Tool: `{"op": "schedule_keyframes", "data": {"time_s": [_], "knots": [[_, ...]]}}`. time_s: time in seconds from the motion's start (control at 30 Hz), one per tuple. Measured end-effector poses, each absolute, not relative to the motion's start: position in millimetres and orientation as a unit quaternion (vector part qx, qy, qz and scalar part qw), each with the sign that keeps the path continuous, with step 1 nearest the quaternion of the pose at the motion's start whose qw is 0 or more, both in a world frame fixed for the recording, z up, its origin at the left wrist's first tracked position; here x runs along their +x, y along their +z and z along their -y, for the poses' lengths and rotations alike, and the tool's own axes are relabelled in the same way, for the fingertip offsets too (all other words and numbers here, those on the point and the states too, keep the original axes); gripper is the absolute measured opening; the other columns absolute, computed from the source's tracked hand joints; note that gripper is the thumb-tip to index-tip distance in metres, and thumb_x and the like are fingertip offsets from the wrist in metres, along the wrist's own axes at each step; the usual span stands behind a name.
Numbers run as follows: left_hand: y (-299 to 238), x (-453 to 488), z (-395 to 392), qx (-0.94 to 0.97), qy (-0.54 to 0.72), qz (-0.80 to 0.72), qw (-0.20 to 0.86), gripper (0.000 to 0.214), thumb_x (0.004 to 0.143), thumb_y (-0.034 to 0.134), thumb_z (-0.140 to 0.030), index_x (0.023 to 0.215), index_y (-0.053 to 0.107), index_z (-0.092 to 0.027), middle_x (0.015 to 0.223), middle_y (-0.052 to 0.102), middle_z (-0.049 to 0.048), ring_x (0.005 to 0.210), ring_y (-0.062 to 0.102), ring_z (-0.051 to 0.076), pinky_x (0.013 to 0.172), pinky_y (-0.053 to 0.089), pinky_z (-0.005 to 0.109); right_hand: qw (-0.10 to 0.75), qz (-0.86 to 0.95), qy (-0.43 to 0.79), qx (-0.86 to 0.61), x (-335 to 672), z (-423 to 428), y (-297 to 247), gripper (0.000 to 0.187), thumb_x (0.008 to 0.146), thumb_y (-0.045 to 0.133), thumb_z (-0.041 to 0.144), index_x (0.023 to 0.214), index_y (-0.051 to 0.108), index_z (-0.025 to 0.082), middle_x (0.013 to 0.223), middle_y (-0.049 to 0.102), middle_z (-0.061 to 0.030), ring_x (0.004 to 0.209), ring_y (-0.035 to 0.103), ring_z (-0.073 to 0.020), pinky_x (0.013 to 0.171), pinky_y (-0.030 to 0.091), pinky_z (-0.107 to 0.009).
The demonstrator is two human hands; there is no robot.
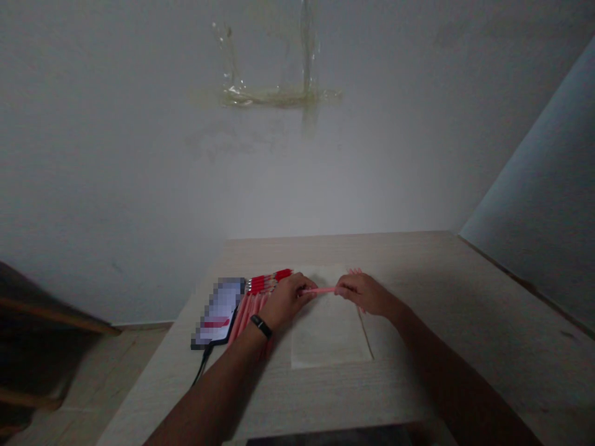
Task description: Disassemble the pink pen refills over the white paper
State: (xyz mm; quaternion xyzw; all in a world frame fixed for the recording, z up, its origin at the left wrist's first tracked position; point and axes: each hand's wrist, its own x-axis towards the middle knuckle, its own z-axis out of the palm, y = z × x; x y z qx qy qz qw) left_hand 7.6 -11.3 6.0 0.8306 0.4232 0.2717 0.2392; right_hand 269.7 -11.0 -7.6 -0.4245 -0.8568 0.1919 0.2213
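Observation:
Between both hands a slim pink pen-like stick [325, 290] is held level, above a pale sheet or flat pad [330, 337] on the table. My left hand [292, 296] is closed on its left end, and my right hand [365, 292] pinches the other end. Several red pen-like pieces [263, 283] with pale tips lie just left of my left hand. Several longer pink sticks [244, 313] lie side by side below them, partly hidden by my left arm. More pink sticks [355, 271] show from behind my right hand, mostly covered by it.
A phone [218, 316] with a lit screen and a dark cable [201, 365] lies at the table's left edge. The wooden table [334, 244] meets a wall [372, 173] with old tape [269, 98]. Dark wooden furniture [41, 334] stands at far left.

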Motion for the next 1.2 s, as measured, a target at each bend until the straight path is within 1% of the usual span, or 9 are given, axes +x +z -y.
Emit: {"op": "schedule_keyframes", "data": {"time_s": [0.23,0.33,0.47,0.53,0.67,0.73,0.87,1.03,1.2], "knots": [[5.8,7.2,12.8,0.844,0.269,-0.403,0.231,0.015,0.089,0.064,-0.022,0.102,0.073,-0.021,0.09,0.068,0.0034,0.078,0.058,0.014,0.069,0.041,0.025,0.217,0.85,0.213,-0.431,266.2,13.3,-7.3,0.033,0.101,0.045,0.041,0.092,0.071,0.022,0.077,0.068,-0.0007,0.085,0.062,-0.0195,0.114,0.02,-0.053],[5.2,7.3,13.1,0.849,0.265,-0.402,0.219,0.014,0.09,0.064,-0.023,0.101,0.073,-0.021,0.09,0.069,0.0033,0.078,0.059,0.015,0.069,0.041,0.025,0.206,0.851,0.218,-0.431,265.7,13.3,-8.6,0.034,0.101,0.044,0.042,0.092,0.071,0.021,0.079,0.069,-0.0013,0.087,0.063,-0.0202,0.115,0.018,-0.054],[6.7,9.0,15.6,0.86,0.248,-0.402,0.195,0.015,0.092,0.062,-0.025,0.101,0.073,-0.021,0.091,0.07,0.0039,0.079,0.06,0.016,0.07,0.041,0.027,0.191,0.853,0.197,-0.444,263.7,14.6,-10.7,0.035,0.101,0.045,0.044,0.091,0.07,0.022,0.084,0.07,-0.0019,0.096,0.064,-0.0227,0.116,0.016,-0.054],[8.0,10.4,17.5,0.864,0.24,-0.401,0.187,0.015,0.093,0.061,-0.025,0.101,0.073,-0.021,0.092,0.072,0.0041,0.08,0.062,0.016,0.072,0.042,0.027,0.184,0.856,0.188,-0.446,262.7,15.7,-11.1,0.035,0.101,0.045,0.045,0.091,0.071,0.022,0.085,0.07,-0.0024,0.097,0.064,-0.0232,0.116,0.019,-0.052],[8.4,12.4,19.7,0.867,0.236,-0.396,0.191,0.017,0.095,0.057,-0.025,0.101,0.073,-0.021,0.096,0.074,0.004,0.084,0.065,0.017,0.075,0.043,0.027,0.177,0.869,0.189,-0.421,262.4,17.0,-11.3,0.037,0.102,0.043,0.043,0.091,0.07,0.022,0.089,0.071,-0.0032,0.09,0.064,-0.021,0.109,0.031,-0.045],[7.2,12.7,19.8,0.866,0.229,-0.396,0.201,0.018,0.095,0.057,-0.024,0.101,0.073,-0.02,0.095,0.075,0.0046,0.083,0.065,0.018,0.074,0.043,0.027,0.173,0.872,0.182,-0.42,262.8,16.5,-12.3,0.037,0.102,0.043,0.043,0.089,0.07,0.022,0.09,0.072,-0.0037,0.089,0.064,-0.0207,0.109,0.031,-0.044],[4.6,12.1,19.7,0.864,0.206,-0.404,0.219,0.019,0.092,0.058,-0.022,0.1,0.075,-0.019,0.088,0.075,0.0054,0.077,0.065,0.017,0.069,0.041,0.026,0.158,0.867,0.15,-0.447,262.7,15.2,-15.4,0.036,0.101,0.047,0.043,0.084,0.07,0.021,0.086,0.072,-0.0041,0.091,0.064,-0.0224,0.111,0.024,-0.048],[3.8,10.7,19.9,0.863,0.183,-0.409,0.235,0.021,0.09,0.057,-0.019,0.102,0.075,-0.018,0.08,0.073,0.0048,0.07,0.062,0.016,0.064,0.038,0.025,0.144,0.875,0.138,-0.442,261.3,15.7,-16.2,0.037,0.101,0.047,0.044,0.083,0.07,0.021,0.083,0.07,-0.004,0.084,0.063,-0.0213,0.105,0.031,-0.045],[6.0,10.5,20.7,0.858,0.179,-0.408,0.257,0.021,0.089,0.056,-0.019,0.099,0.075,-0.016,0.076,0.071,0.0045,0.068,0.06,0.015,0.062,0.037,0.024,0.132,0.875,0.126,-0.449,260.0,16.1,-17.3,0.037,0.101,0.047,0.044,0.084,0.069,0.02,0.084,0.07,-0.004,0.086,0.062,-0.0214,0.106,0.028,-0.047]]}}
